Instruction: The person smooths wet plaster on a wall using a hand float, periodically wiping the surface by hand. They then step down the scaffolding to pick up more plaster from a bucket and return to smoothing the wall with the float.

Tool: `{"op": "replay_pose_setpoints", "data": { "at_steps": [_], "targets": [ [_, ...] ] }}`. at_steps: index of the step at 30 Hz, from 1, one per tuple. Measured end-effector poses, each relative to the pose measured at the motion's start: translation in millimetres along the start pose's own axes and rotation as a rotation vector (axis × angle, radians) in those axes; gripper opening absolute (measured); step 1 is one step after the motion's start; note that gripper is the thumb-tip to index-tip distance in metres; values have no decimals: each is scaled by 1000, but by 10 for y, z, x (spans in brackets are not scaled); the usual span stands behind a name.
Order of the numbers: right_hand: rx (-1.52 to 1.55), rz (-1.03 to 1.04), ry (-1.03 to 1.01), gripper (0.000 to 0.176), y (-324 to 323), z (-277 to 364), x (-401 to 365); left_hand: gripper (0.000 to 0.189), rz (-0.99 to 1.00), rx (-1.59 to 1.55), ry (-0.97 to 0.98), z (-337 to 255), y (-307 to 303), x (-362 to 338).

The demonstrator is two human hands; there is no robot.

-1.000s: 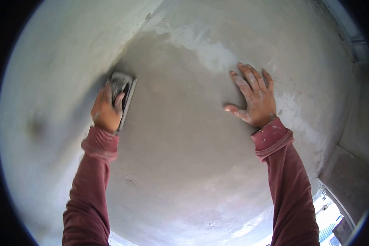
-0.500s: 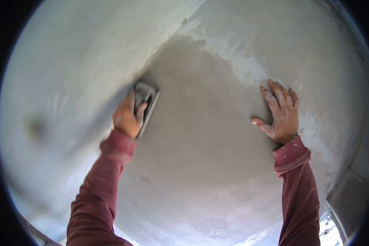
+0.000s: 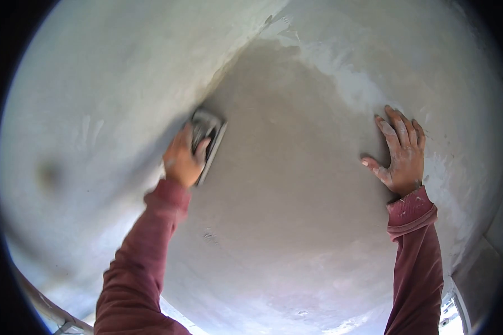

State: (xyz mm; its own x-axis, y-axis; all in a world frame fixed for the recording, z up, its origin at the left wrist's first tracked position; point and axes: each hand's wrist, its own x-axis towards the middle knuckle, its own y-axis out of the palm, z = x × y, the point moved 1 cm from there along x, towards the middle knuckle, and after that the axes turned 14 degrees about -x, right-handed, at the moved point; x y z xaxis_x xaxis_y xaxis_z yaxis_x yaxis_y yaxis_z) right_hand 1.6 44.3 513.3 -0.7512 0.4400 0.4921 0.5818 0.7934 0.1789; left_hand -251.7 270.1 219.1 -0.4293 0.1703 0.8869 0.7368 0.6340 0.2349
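Observation:
My left hand (image 3: 184, 157) is closed around the dark handle of a hand sander (image 3: 213, 146), a narrow rectangular block with a pale edge. The sander lies tilted against the grey plastered surface (image 3: 285, 167), right beside the corner line where another pale surface (image 3: 112, 72) meets it. To the right, my right hand (image 3: 403, 153) is spread on the same plastered surface, thumb pointing left, holding nothing. Whitish dust marks its fingers. Part of the sander is hidden by my left fingers.
A whitish patch (image 3: 357, 86) runs diagonally down the plaster, above and beside my right hand. Small rough marks (image 3: 209, 235) show below the sander. A bright opening (image 3: 451, 315) is at the lower right, and a pipe-like edge (image 3: 47, 304) crosses the lower left.
The whole view has shifted, so the surface and both hands appear farther right. The sander stays beside the corner line, with slight blur at my left hand. My right hand keeps its spread pose.

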Motion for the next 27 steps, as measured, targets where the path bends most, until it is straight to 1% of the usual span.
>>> {"op": "replay_pose_setpoints", "data": {
  "at_steps": [1, 2, 4, 6, 8, 9, 12, 13, 15, 16, 17, 18, 20, 21, 23, 24, 26, 27],
  "targets": [
    [-4, -2, -5, 77, 4, -1, -5, 53, 0, 25, 8, 121, -37, -194],
    [-10, -15, 1, 77, 5, -4, 1, 53, -12, 27, 17, 109, -60, -139],
    [4, -17, -4, 76, 4, 3, 0, 53, 69, -36, -78, 42, -116, -88],
    [0, -26, -11, 76, -16, 8, 6, 48, 83, -62, -55, -92, -61, 285],
    [1, -20, -32, 75, -22, 29, 9, 46, 129, -96, -98, -325, 15, 762],
    [-5, -23, -32, 75, -15, 31, 7, 45, 42, -93, 2, -390, 99, 941],
    [-7, -38, -29, 75, 13, 38, 29, 46, 55, -96, -19, -474, 173, 1129],
    [-4, -43, -24, 74, 4, 28, 15, 50, 42, -106, -5, -373, 176, 963],
    [2, -32, -15, 74, -5, 16, 18, 52, 99, -81, -73, -174, 26, 406],
    [4, -23, -9, 74, -3, 23, 7, 51, 55, -67, -3, -9, -35, 58],
    [2, -31, 2, 74, -1, 28, -1, 49, 4, -58, 67, 107, -63, -131],
    [5, -42, 2, 73, 0, 31, 1, 49, -3, -57, 71, 93, -57, -82],
    [15, -48, -8, 73, -10, 28, 14, 49, -12, -98, -11, -45, -41, 89],
    [14, -37, -4, 73, -19, 19, 14, 48, -25, -170, -48, -182, 22, 251],
    [23, -25, 3, 73, -3, 48, 5, 49, 19, -172, -27, -513, 84, 490],
    [24, -37, -3, 73, 5, 42, 15, 49, 19, -167, -32, -608, 56, 434],
    [18, -50, -15, 73, -24, 34, 26, 44, 205, -208, 74, -846, -27, 164],
    [18, -43, -14, 72, -30, 46, 28, 44, 199, -209, 78, -773, -102, 82]
  ]
}}
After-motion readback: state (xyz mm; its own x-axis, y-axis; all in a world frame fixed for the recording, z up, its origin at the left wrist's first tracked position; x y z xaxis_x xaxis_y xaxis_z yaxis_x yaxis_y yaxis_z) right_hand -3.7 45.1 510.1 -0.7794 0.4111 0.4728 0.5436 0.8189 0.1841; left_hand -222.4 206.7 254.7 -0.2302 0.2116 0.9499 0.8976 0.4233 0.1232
